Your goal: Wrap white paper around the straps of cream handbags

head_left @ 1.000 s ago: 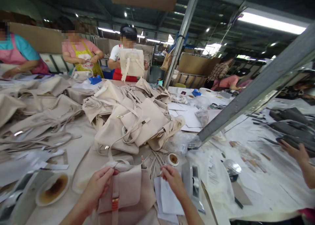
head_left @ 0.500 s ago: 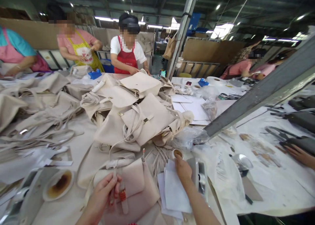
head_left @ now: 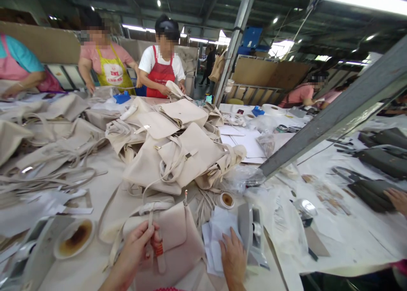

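A beige handbag point(head_left: 178, 244) lies in front of me with its flap folded down. My left hand point(head_left: 140, 242) pinches a narrow strap point(head_left: 150, 223) at the left part of the flap. Beside those fingers a small orange-red piece point(head_left: 158, 247) sits on the strap end; its kind is hard to make out. My right hand point(head_left: 233, 255) rests on a stack of white paper sheets point(head_left: 219, 223) to the right of the bag, fingers stretched out over the sheets. Just behind the sheets is a small cup of brown liquid point(head_left: 227, 200).
Beige bags point(head_left: 181, 155) are heaped ahead. A shallow dish with brown residue point(head_left: 74, 239) is at the left. A grey metal post point(head_left: 330, 113) slants across the right. Dark bags point(head_left: 372, 193), touched by another person's hand point(head_left: 397, 200), lie at the far right. Several people work opposite.
My right hand has moved from the small cup down onto the white sheets, its fingers now spread. My left hand stays at the strap.
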Motion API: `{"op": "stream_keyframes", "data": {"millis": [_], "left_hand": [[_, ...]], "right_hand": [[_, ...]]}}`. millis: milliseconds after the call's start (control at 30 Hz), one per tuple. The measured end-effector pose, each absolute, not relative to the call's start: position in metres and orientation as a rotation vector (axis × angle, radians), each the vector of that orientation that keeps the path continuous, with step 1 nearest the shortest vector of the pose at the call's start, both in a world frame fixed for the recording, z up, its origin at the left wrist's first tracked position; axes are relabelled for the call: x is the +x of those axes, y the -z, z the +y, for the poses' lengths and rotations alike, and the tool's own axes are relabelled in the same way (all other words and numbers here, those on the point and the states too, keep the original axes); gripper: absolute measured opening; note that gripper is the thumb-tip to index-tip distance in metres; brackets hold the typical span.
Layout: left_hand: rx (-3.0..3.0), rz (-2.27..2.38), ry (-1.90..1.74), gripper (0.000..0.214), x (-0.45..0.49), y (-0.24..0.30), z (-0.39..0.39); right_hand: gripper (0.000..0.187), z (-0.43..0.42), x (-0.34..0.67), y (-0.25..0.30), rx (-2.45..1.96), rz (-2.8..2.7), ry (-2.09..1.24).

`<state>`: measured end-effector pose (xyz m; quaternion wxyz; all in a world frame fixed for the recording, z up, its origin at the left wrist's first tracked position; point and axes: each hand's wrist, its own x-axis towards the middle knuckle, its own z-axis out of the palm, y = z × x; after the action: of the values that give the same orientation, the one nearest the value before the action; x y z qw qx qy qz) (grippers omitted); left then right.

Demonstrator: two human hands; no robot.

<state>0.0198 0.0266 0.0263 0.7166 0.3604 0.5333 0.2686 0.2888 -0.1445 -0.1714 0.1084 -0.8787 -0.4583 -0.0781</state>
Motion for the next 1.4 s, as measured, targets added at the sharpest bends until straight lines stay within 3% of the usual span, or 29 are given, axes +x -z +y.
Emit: {"op": "stream_keyframes", "data": {"millis": [200,367,600,1000,1400], "left_hand": [[0.770,1.133,-0.595,0.057,0.021,-0.027,0.021],[0.758,1.119,-0.638,0.054,0.024,-0.027,0.018],[0.756,1.133,-0.653,0.047,0.020,-0.029,0.014],[0.752,1.168,-0.652,0.048,0.023,-0.029,0.015],[0.793,1.153,-0.648,0.043,0.025,-0.034,0.012]], "right_hand": [[0.041,-0.152,0.305,0.171,-2.414,-1.193,0.070],[0.059,-0.154,0.316,0.191,-2.316,-1.353,0.141],[0.067,-0.155,0.316,0.205,-2.274,-1.338,0.175],[0.066,-0.154,0.315,0.212,-2.254,-1.285,0.193],[0.061,-0.153,0.313,0.177,-2.230,-1.286,0.158]]}}
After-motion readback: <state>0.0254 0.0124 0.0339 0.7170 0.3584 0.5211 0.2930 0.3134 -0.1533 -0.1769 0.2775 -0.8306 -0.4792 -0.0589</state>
